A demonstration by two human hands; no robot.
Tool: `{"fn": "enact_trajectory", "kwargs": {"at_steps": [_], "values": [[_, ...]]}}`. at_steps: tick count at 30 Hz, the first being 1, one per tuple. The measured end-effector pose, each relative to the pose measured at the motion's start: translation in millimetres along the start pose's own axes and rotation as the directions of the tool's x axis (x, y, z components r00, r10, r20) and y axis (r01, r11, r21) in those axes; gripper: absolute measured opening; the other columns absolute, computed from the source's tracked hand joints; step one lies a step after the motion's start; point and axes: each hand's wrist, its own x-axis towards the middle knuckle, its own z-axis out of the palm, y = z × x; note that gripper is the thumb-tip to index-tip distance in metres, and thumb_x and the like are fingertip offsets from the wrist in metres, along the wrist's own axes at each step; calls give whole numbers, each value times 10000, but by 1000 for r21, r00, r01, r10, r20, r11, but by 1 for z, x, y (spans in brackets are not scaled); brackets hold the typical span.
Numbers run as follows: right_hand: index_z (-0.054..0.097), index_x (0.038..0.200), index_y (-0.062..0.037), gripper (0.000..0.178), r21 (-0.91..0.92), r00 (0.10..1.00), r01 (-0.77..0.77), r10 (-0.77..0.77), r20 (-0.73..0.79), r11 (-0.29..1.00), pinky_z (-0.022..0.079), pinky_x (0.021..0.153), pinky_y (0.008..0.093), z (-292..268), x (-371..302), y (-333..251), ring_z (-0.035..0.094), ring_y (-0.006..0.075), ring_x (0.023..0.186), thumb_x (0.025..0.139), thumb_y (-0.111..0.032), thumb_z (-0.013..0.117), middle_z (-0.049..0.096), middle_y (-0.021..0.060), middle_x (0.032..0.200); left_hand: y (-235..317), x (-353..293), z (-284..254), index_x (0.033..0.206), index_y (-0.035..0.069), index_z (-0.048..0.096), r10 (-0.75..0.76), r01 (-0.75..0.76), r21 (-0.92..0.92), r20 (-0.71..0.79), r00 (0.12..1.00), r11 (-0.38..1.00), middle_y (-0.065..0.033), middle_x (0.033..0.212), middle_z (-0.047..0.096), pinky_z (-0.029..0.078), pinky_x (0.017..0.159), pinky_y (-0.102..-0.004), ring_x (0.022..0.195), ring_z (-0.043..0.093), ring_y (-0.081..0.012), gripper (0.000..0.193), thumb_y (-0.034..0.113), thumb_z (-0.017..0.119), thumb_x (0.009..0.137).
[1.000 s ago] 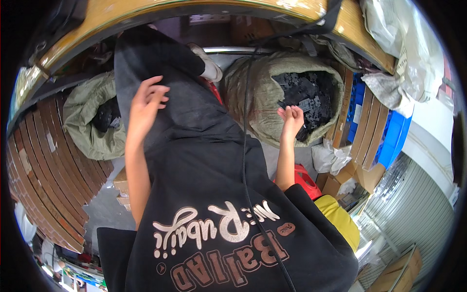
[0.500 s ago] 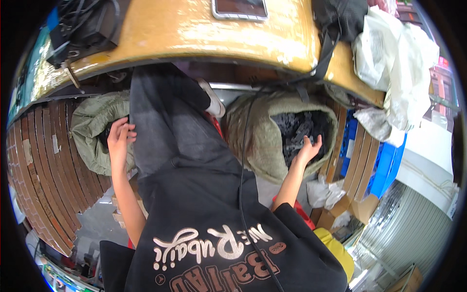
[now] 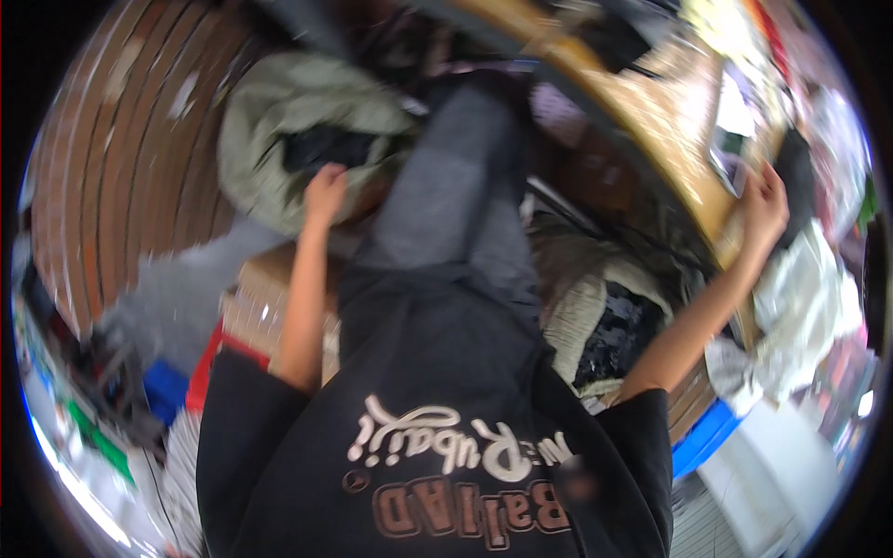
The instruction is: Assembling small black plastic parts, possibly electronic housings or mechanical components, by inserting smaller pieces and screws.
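In the head view, the left hand [image 3: 325, 193] has its fingers curled at the near side of the left sack [image 3: 256, 139], with black pieces [image 3: 326, 147] just beyond it; blur hides whether it grips any. The right hand [image 3: 766, 209] is over the desk [image 3: 656, 116], fingers bent beside the phone [image 3: 726, 166]; whether it grips anything, I cannot tell. Left of and nearer the body than that hand sits the right sack [image 3: 569, 321], also holding black pieces.

A glossy yellow wooden table [image 3: 644, 104] carries a blurred phone [image 3: 729, 144] and a black bag [image 3: 795, 172].
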Motion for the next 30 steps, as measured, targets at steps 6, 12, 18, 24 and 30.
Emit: {"fn": "enact_trajectory", "kwargs": {"at_steps": [6, 12, 18, 24, 30], "values": [[581, 990, 18, 241, 204, 923, -80, -5, 384, 976, 403, 628, 185, 10, 52, 40, 508, 76, 711, 775, -88, 607, 584, 21, 793, -29, 11, 6, 852, 42, 550, -79, 101, 251, -96, 992, 963, -171, 857, 574, 440, 738, -413, 845, 548, -324, 191, 105, 499, 679], [579, 941, -4, 177, 212, 875, -256, 133, 466, 943, 368, 613, 172, -5, 34, 29, 464, 59, 694, 805, -118, 583, 543, -12, 791, -73, 40, 17, 897, 42, 539, -168, 200, 298, -129, 977, 933, -156, 860, 584, 445, 749, -405, 839, 554, -334, 220, 128, 515, 696], [554, 898, -9, 164, 120, 852, -261, 170, 496, 958, 372, 604, 175, -16, 30, 37, 462, 60, 691, 815, -149, 573, 534, -12, 773, -93, 93, 34, 963, 15, 500, -494, 489, 143, 1, 869, 860, -196, 1056, 527, 437, 809, -397, 1004, 498, -342, 365, 219, 605, 679], [565, 848, 7, 134, 92, 965, -126, 100, 242, 988, 397, 603, 186, -9, 0, 13, 478, 73, 661, 799, -116, 591, 546, 14, 745, -63, 113, 58, 1146, 22, 316, -605, 601, 251, -69, 793, 759, -172, 1134, 482, 445, 817, -377, 1012, 508, -319, 786, 416, 716, 597], [555, 862, 17, 131, 186, 996, -82, 73, 58, 979, 400, 614, 190, -3, -25, -17, 489, 80, 658, 805, -98, 580, 554, 28, 742, -42, 117, 56, 1139, 32, 346, -644, 625, 345, -73, 761, 700, -172, 1098, 505, 472, 767, -387, 938, 559, -310, 684, 362, 677, 639]]}}
